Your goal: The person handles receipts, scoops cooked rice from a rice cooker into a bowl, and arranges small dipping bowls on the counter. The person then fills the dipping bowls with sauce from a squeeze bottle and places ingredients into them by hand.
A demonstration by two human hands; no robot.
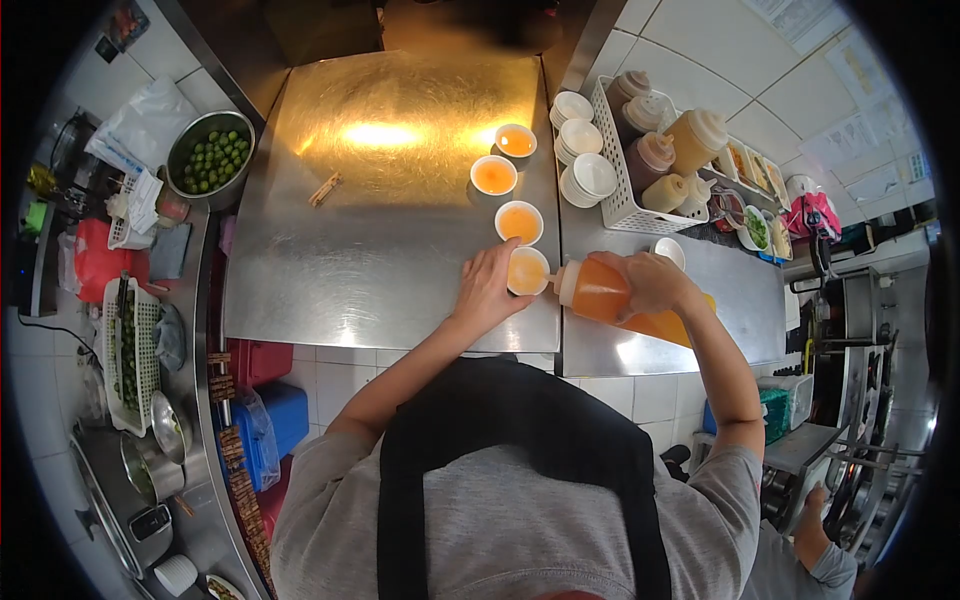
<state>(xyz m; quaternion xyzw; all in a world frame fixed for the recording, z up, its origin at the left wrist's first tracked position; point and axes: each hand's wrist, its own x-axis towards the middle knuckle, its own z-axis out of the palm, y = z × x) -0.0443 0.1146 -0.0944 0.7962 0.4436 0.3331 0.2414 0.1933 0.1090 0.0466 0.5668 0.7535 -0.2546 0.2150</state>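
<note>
My right hand (648, 286) grips a large squeeze bottle (596, 291) of orange sauce, tilted nearly on its side with the nozzle pointing left. The nozzle tip is at the rim of a small white cup (528, 271) that has pale orange contents. My left hand (488, 284) holds this cup from its left side, fingers behind and thumb in front. Beyond it, another sauce cup (519, 223), a third cup (494, 176) and the farthest cup (516, 141) form a rough line, all with orange sauce inside.
Stacked white cups (588, 178) stand at right beside a white basket (625, 205) of sauce bottles. One white cup (668, 254) sits behind my right hand. A bowl of green fruit (210, 155) is at left. Another person's arm (812, 530) shows at lower right.
</note>
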